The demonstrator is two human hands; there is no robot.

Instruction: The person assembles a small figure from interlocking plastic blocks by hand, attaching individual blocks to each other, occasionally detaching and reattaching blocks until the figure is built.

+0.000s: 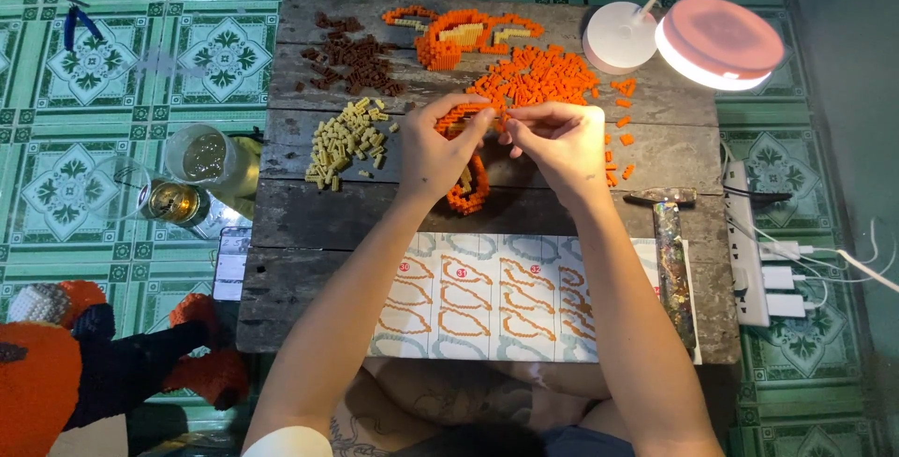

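Note:
My left hand point(435, 143) and my right hand point(559, 143) meet over the middle of a low wooden table point(309, 270). Both pinch a thin orange strip of small building bricks point(465, 115) between their fingertips. Just below the hands lies a curved orange brick piece point(471, 191) on the boards. A heap of loose orange bricks point(538, 75) sits right behind the hands. A printed instruction sheet point(487, 298) with orange outline drawings lies near the front edge, between my forearms.
Cream bricks point(348, 141) and brown bricks point(351, 59) lie in piles at the left. A part-built orange piece point(464, 36) rests at the back. A lit lamp point(716, 42), a hammer point(671, 251), a power strip point(749, 242), two glass jars point(178, 185), and an orange and black brick figure point(84, 363) surround the table.

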